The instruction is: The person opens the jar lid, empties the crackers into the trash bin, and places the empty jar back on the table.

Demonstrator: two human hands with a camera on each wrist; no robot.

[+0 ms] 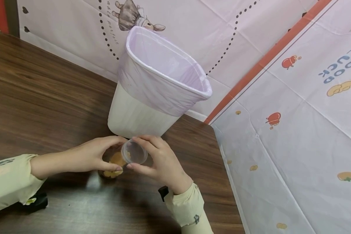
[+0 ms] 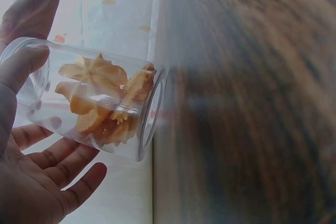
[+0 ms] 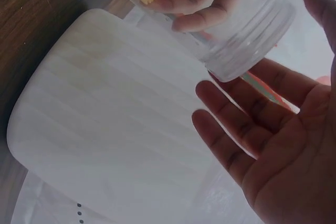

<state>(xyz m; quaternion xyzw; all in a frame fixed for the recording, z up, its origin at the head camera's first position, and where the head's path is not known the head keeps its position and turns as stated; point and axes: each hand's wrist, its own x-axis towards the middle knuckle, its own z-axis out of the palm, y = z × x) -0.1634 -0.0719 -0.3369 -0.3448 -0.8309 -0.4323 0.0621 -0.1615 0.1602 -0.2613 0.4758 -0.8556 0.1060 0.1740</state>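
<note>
you've got the clear cylindrical plastic jar point(image 1: 134, 152) of golden-yellow cookies point(image 2: 97, 72) upright in front of the white ribbed bin point(image 1: 134, 113) with its lilac plastic liner point(image 1: 161, 94), long axis vertical, base toward the dark brown wooden table point(image 1: 55, 107)! your left hand point(image 1: 95, 156) clamps its side, your right hand point(image 1: 161, 159) flanks the rim, pinching or not i can't tell, with room leftward and the bin crowding behind. only your right wrist view shows the ridged neck point(image 3: 257, 48) clearly.
</note>
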